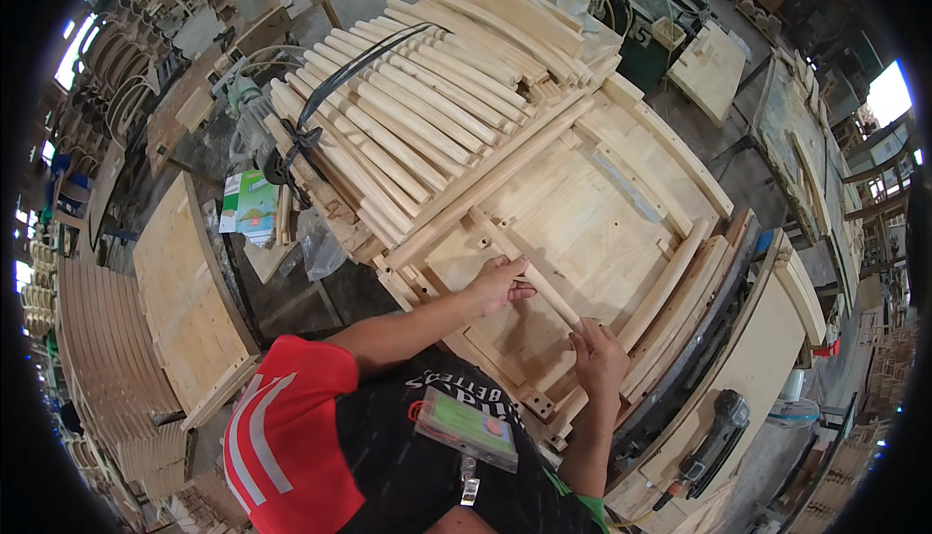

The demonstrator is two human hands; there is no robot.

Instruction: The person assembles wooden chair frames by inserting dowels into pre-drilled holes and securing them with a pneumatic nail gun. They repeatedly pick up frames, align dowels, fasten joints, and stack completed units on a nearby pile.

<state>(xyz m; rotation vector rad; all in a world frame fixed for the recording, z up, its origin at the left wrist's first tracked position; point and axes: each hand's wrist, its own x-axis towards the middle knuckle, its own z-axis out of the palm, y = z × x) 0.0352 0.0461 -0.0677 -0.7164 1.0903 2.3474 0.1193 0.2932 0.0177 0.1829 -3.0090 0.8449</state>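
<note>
Between my two hands runs a slim pale wooden spindle (546,292), slanting across a wooden chair-like frame (495,354). My left hand (500,285) has its fingers closed around the upper part of the spindle. At the lower end, my right hand (598,354) grips it near the frame's curved rail (670,282). The far tip of the spindle reaches the straight crossrail (485,184); whether it sits in a hole there I cannot tell. A flat plywood panel (573,223) lies beneath, inside the frame.
Beyond the crossrail lies a stack of wooden spindles (408,97) with a black strap (340,78) over it. A power tool (714,442) rests on a panel at the right. Curved panels (189,291) stand at the left, near a green-and-white booklet (250,206).
</note>
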